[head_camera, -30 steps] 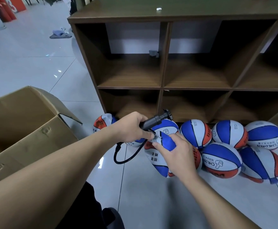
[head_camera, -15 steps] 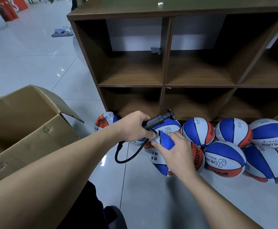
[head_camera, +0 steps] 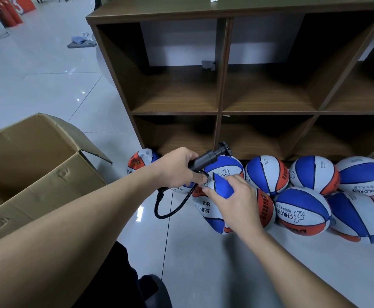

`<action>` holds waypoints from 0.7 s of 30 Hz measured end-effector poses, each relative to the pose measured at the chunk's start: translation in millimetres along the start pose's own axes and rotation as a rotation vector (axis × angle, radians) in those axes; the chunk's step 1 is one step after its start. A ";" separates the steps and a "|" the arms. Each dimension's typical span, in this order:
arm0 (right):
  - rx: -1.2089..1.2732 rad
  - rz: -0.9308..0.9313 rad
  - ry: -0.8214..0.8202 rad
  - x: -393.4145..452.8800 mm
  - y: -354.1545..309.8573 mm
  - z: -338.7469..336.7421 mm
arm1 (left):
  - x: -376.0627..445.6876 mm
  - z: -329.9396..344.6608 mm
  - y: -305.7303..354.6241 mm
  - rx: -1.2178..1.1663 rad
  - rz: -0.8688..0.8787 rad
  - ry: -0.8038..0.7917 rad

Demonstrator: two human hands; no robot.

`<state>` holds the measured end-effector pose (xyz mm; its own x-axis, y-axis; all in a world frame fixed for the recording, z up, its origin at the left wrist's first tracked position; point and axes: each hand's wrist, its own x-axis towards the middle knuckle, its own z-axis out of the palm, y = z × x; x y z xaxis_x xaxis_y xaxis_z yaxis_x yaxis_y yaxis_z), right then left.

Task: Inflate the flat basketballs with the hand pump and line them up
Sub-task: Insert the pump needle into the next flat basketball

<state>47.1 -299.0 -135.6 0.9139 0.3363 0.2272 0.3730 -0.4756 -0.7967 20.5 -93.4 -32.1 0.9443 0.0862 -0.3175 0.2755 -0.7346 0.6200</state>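
Note:
My left hand (head_camera: 178, 167) grips a black hand pump (head_camera: 208, 159), its handle pointing up and right, its black hose (head_camera: 172, 207) looping down below. The hose tip meets a flat, folded blue-white-orange basketball (head_camera: 208, 210) that my right hand (head_camera: 237, 201) holds by its blue upper fold. Several rounder balls of the same colours lie on the floor along the shelf: one (head_camera: 267, 174) just right of my hands, another (head_camera: 301, 211) in front of it, and one (head_camera: 139, 160) at the far left.
A dark wooden cubby shelf (head_camera: 221, 112) with open compartments stands right behind the balls. An open cardboard box (head_camera: 33, 172) sits at the left on the pale tiled floor (head_camera: 203, 263). More balls (head_camera: 361, 176) crowd the right side.
Both hands keep the same hold on pump and ball. The camera view has drifted slightly, so the shelf and balls sit a little lower and to the right.

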 end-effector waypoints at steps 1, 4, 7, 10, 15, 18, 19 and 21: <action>-0.001 0.001 0.000 0.1 0.3 -0.1 | 0.6 0.0 -1.2 0.002 -0.003 -0.001; 0.000 0.003 0.001 0.3 0.7 0.3 | -0.1 0.1 -2.0 0.014 -0.006 -0.002; 0.006 -0.003 -0.001 -0.6 0.0 0.5 | 0.4 0.2 -2.1 0.027 -0.007 0.003; 0.002 -0.004 -0.006 -1.0 0.4 1.6 | 0.9 1.3 -1.6 0.060 0.001 0.001; -0.058 -0.032 -0.025 -1.7 2.6 3.0 | 0.6 3.6 0.3 0.113 0.027 0.012; -0.153 -0.079 -0.045 -2.6 2.2 4.2 | 0.9 10.4 -0.3 0.165 0.074 0.019; -0.173 -0.085 -0.053 -2.9 2.6 4.6 | 0.7 13.4 -0.8 0.176 0.084 0.019; -0.188 -0.083 -0.059 -2.9 4.3 4.4 | 0.3 17.4 -2.1 0.177 0.087 0.026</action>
<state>45.4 -298.4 -142.2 0.8701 0.4250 0.2498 0.4748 -0.5861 -0.6566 17.1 -103.6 -46.0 0.9682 0.0330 -0.2480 0.1590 -0.8465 0.5080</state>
